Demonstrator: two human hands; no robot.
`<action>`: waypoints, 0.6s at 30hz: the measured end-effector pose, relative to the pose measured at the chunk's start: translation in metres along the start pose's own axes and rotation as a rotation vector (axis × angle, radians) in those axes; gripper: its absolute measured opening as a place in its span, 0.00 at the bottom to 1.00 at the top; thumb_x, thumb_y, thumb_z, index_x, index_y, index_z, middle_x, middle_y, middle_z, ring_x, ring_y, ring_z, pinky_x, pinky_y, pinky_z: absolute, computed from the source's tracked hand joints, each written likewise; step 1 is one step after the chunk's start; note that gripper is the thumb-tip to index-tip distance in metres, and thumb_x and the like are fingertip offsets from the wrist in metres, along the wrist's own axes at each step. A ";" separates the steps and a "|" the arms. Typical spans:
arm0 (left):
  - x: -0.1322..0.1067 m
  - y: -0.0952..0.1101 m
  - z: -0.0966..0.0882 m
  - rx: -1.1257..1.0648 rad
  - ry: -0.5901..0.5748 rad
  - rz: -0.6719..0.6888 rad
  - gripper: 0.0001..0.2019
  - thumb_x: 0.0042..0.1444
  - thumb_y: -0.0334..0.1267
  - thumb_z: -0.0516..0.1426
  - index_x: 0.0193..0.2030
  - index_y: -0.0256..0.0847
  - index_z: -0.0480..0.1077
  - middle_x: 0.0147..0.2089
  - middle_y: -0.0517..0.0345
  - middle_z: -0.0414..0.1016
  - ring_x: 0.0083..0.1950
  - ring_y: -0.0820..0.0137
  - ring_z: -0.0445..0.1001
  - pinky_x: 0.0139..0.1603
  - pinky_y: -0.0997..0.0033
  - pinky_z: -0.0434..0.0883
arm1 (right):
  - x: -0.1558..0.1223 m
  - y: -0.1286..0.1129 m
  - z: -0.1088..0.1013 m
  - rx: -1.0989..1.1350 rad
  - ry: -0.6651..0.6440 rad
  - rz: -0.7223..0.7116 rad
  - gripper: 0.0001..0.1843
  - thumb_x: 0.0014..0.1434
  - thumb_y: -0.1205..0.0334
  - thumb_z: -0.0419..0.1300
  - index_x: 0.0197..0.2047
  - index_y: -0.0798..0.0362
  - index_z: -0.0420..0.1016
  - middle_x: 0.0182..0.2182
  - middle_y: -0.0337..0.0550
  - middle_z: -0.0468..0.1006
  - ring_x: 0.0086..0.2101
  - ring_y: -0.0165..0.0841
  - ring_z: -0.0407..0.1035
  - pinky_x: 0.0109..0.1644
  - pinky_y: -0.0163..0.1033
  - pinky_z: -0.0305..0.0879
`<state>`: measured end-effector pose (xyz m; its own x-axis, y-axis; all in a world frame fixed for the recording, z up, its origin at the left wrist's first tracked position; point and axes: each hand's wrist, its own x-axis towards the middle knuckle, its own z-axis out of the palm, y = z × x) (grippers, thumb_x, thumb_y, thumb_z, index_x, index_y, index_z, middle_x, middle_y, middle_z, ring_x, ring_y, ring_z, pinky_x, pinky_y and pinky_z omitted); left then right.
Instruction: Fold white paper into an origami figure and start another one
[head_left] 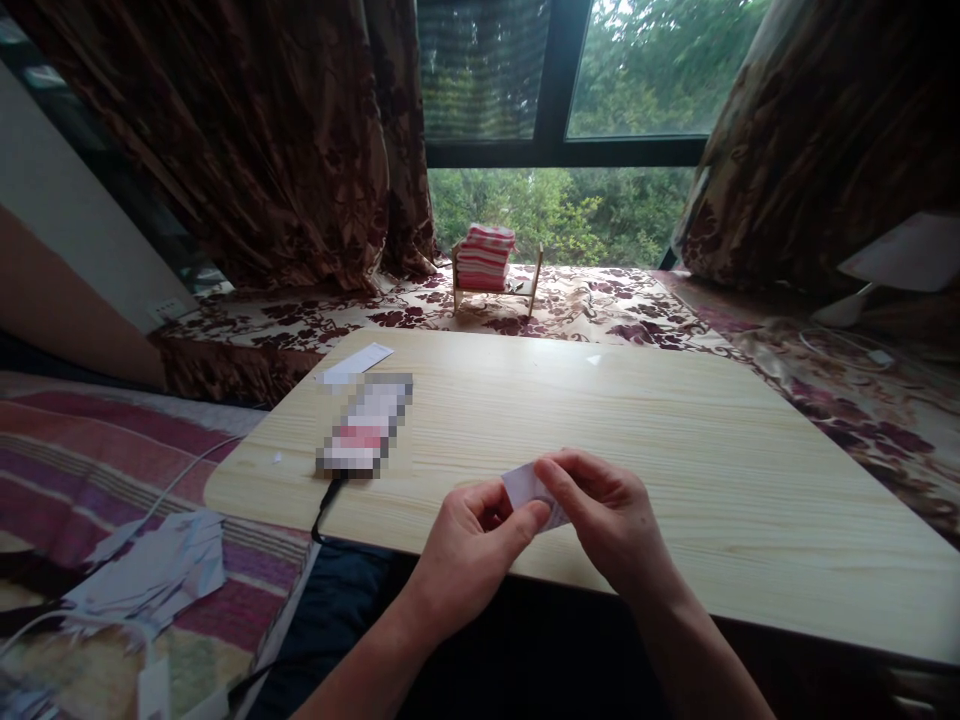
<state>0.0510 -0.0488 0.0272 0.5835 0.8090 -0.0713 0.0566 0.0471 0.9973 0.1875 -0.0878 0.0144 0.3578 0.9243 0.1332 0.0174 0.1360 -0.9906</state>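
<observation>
Between my two hands is a small piece of white paper, held just above the near edge of the light wooden table. My left hand pinches its lower left part between thumb and fingers. On its right side, my right hand is closed with the thumb and fingertips on the paper. Faint marks show on the paper's lower part, too small to read. My fingers cover much of it.
A blurred-out phone-like device with a black cable lies on the table's left, near a white paper strip. Paper pieces lie on the striped bed cover. A small rack with folded striped cloths stands on the windowsill; a lamp is at right.
</observation>
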 end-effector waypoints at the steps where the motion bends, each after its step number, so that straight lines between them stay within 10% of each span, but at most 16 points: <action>1: 0.000 -0.001 0.001 -0.008 0.004 0.000 0.12 0.53 0.42 0.58 0.27 0.33 0.72 0.25 0.60 0.65 0.28 0.75 0.60 0.28 0.76 0.58 | 0.000 0.001 -0.001 -0.005 0.006 0.001 0.11 0.55 0.55 0.63 0.27 0.53 0.76 0.22 0.35 0.73 0.25 0.26 0.65 0.28 0.31 0.62; 8: 0.003 0.001 0.000 -0.113 0.020 -0.018 0.12 0.49 0.39 0.60 0.22 0.33 0.69 0.22 0.62 0.63 0.26 0.77 0.58 0.26 0.78 0.56 | -0.001 -0.004 -0.016 -0.066 -0.155 0.032 0.12 0.58 0.53 0.60 0.30 0.52 0.77 0.27 0.37 0.77 0.30 0.28 0.68 0.34 0.30 0.64; 18: 0.003 -0.001 0.000 0.015 -0.016 0.031 0.14 0.56 0.40 0.56 0.24 0.33 0.70 0.22 0.62 0.62 0.25 0.77 0.57 0.26 0.76 0.56 | -0.005 0.006 -0.015 -0.049 -0.053 0.014 0.13 0.56 0.53 0.62 0.26 0.52 0.76 0.22 0.35 0.73 0.25 0.25 0.65 0.29 0.29 0.62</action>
<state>0.0532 -0.0463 0.0257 0.5983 0.8002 -0.0405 0.0504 0.0129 0.9986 0.1998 -0.0966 0.0076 0.3088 0.9436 0.1192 0.0584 0.1063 -0.9926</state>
